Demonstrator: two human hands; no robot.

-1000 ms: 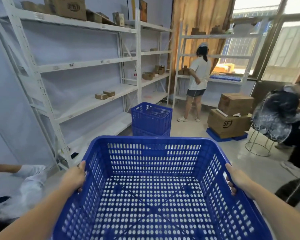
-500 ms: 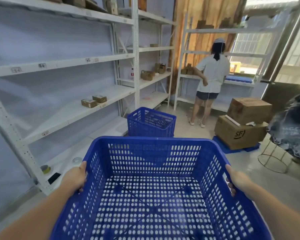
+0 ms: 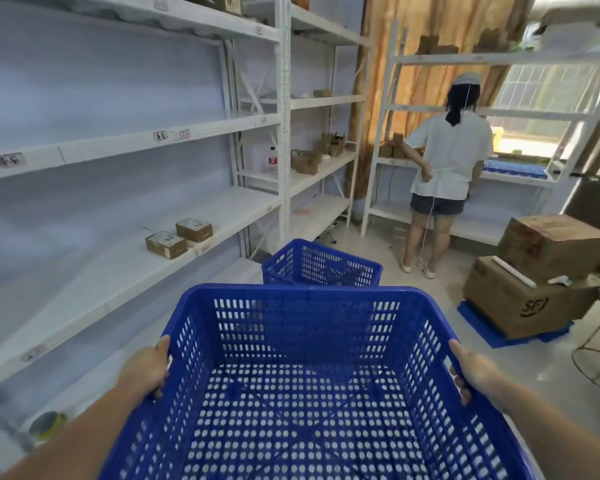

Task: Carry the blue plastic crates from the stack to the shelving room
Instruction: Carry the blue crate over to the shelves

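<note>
1. Blue crate [image 3: 312,393]: empty, held off the floor, left hand [image 3: 145,370] and right hand [image 3: 473,370] gripping its side rims
2. Second blue crate [image 3: 321,263]: on floor ahead beside the white shelving [image 3: 174,233], contents not discernible

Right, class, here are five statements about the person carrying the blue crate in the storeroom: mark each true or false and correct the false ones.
1. Both hands grip the carried crate, the left hand and right hand on opposite side rims. True.
2. The carried crate is full of small boxes. False: it is empty, with only its perforated bottom showing.
3. Another blue crate sits on the floor ahead. True.
4. The person in the white top faces the camera. False: they face the far shelf, back turned to the camera.
5. Two small cardboard boxes lie on a left-hand shelf. True.
</note>
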